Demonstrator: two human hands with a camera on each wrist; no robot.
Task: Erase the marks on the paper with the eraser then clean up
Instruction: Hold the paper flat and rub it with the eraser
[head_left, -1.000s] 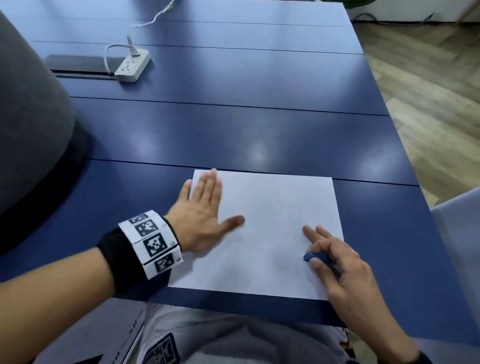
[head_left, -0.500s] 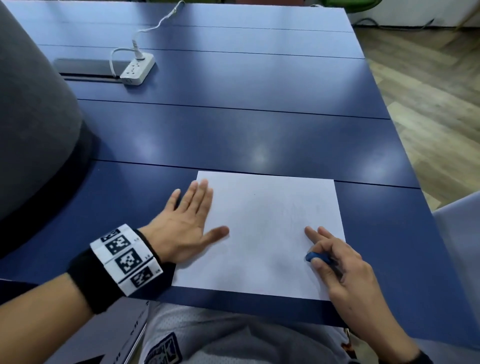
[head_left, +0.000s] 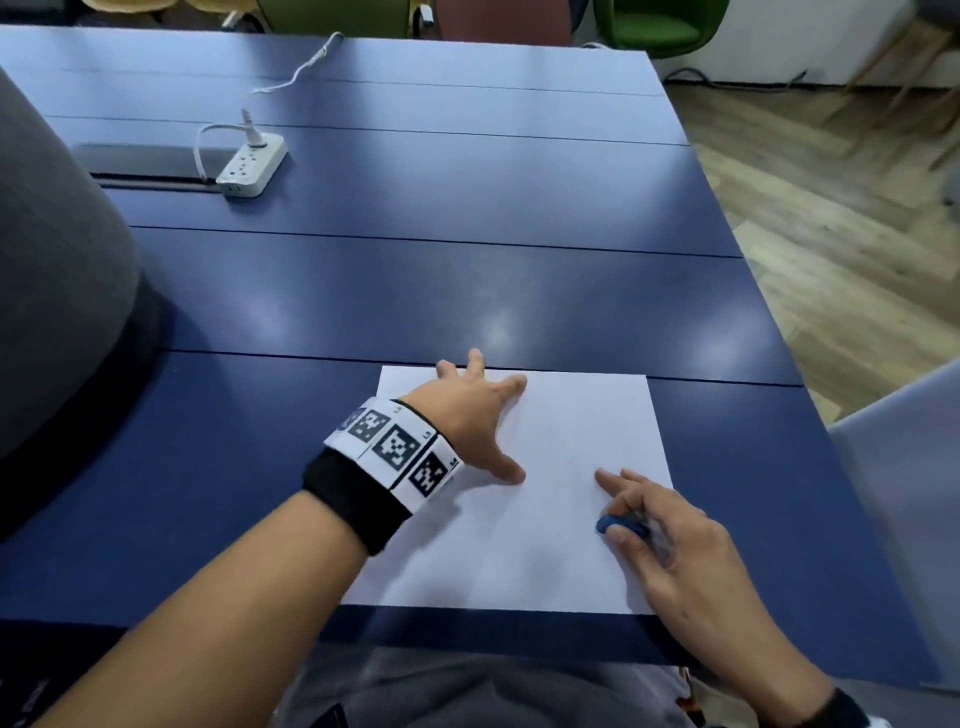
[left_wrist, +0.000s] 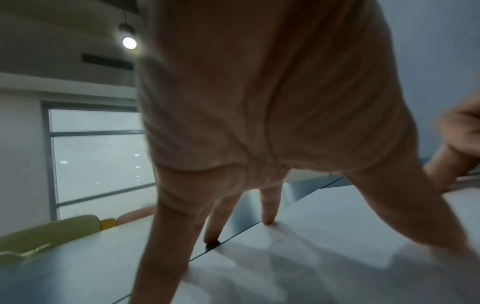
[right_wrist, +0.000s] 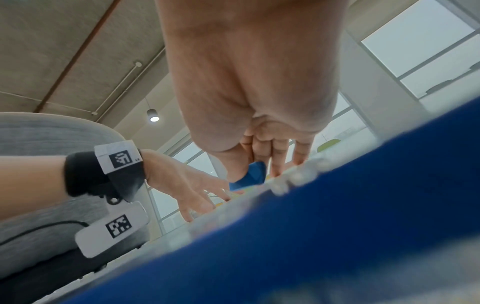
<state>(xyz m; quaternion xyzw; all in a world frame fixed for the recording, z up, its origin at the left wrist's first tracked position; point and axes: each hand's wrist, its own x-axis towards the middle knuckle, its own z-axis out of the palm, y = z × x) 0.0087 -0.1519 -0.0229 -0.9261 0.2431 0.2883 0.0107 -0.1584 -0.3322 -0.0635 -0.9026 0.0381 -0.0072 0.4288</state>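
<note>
A white sheet of paper (head_left: 545, 519) lies flat near the front edge of the blue table (head_left: 415, 270). My left hand (head_left: 467, 410) rests on the paper's upper left part, fingers spread and straight, tips at the far edge; the left wrist view shows the fingertips (left_wrist: 267, 221) touching the sheet. My right hand (head_left: 670, 535) rests at the paper's right edge and pinches a small blue eraser (head_left: 621, 525) between thumb and fingers. The eraser (right_wrist: 249, 174) sits low against the paper. No marks are plain on the sheet.
A white power strip (head_left: 252, 166) with a plugged cable sits at the far left of the table, beside a dark slot (head_left: 140, 158). A grey padded chair back (head_left: 57, 291) stands at the left. Green and red chairs (head_left: 649, 21) stand beyond the table's far edge.
My left hand has moved from the paper's left edge up and right onto its upper part, fingers spread. The right hand with the eraser has stayed in place.
</note>
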